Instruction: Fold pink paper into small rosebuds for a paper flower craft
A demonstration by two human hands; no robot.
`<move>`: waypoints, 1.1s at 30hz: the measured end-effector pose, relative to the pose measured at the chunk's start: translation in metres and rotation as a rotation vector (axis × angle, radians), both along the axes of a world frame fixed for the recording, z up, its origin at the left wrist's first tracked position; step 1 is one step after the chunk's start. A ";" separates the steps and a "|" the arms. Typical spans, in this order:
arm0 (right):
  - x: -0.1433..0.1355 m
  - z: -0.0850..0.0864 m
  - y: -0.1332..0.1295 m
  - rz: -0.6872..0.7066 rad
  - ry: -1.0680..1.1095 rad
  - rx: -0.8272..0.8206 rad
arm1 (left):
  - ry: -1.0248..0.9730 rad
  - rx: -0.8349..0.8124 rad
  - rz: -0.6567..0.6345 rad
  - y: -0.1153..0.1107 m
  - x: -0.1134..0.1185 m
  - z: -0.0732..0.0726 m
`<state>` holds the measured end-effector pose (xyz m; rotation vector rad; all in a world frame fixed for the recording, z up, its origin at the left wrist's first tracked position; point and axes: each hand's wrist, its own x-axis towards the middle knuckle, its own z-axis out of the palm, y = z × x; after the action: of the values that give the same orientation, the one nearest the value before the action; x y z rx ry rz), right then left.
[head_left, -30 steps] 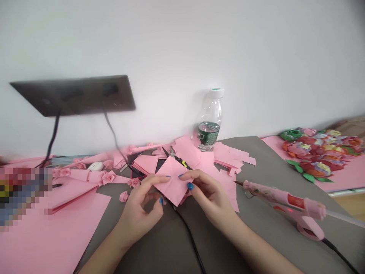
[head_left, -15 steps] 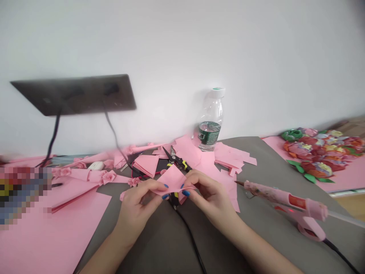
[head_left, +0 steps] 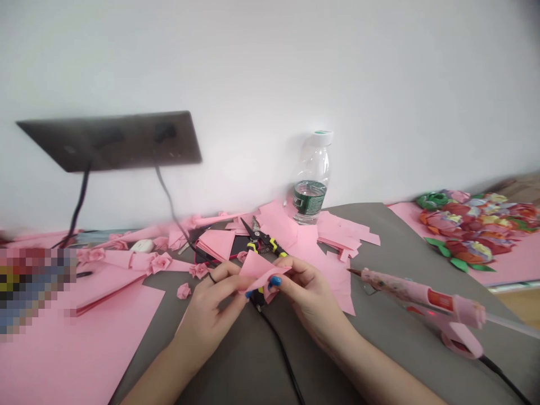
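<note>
Between my two hands is a small piece of pink paper (head_left: pixel 258 269), its near edge folded over. My left hand (head_left: pixel 215 304) pinches the paper's left corner between thumb and fingers. On the other side, my right hand (head_left: pixel 310 289) grips the right end, thumb on top of the folded edge. Just behind the paper lie black-and-yellow scissors (head_left: pixel 262 237), partly hidden by the paper and my fingers. A small pink paper rose (head_left: pixel 184 291) rests on the grey table left of my left hand.
A pink glue gun (head_left: pixel 426 301) lies at right, its tip toward my right hand. Behind are pink paper scraps (head_left: pixel 337 230) and a plastic bottle (head_left: pixel 312 180). Colourful paper flowers (head_left: pixel 476 225) sit far right. A large pink sheet (head_left: pixel 84 354) covers the left; a black cable (head_left: pixel 280 343) runs toward me.
The paper has tilted, and its near edge now stands folded up under my right thumb. My left hand has turned slightly, uncovering the small rose beside it.
</note>
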<state>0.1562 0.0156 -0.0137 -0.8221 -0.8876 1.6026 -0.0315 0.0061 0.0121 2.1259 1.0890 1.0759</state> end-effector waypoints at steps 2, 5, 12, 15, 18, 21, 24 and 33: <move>0.000 0.000 0.000 -0.015 0.001 0.024 | -0.011 0.011 -0.028 0.000 0.000 -0.001; -0.002 0.002 0.000 0.000 -0.035 0.078 | -0.049 -0.051 -0.044 -0.002 0.001 -0.004; -0.002 0.003 0.000 0.018 -0.101 0.108 | -0.593 -0.446 0.145 0.001 0.009 -0.010; -0.003 0.003 0.000 0.001 -0.117 0.128 | -0.679 -0.509 0.133 0.003 0.010 -0.015; -0.004 0.003 -0.001 -0.018 -0.128 0.143 | -0.740 -0.520 0.125 0.002 0.011 -0.019; -0.005 0.004 -0.001 -0.010 -0.129 0.166 | -0.762 -0.564 0.133 0.000 0.013 -0.020; -0.005 0.006 -0.003 0.000 -0.156 0.205 | -0.741 -0.581 0.134 -0.001 0.015 -0.017; -0.005 0.006 -0.008 -0.064 -0.290 0.248 | -0.787 -0.645 0.141 -0.004 0.020 -0.016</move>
<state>0.1509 0.0074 -0.0073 -0.9083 -1.2258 1.3039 -0.0114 0.0026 -0.0036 0.9925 0.9960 1.2429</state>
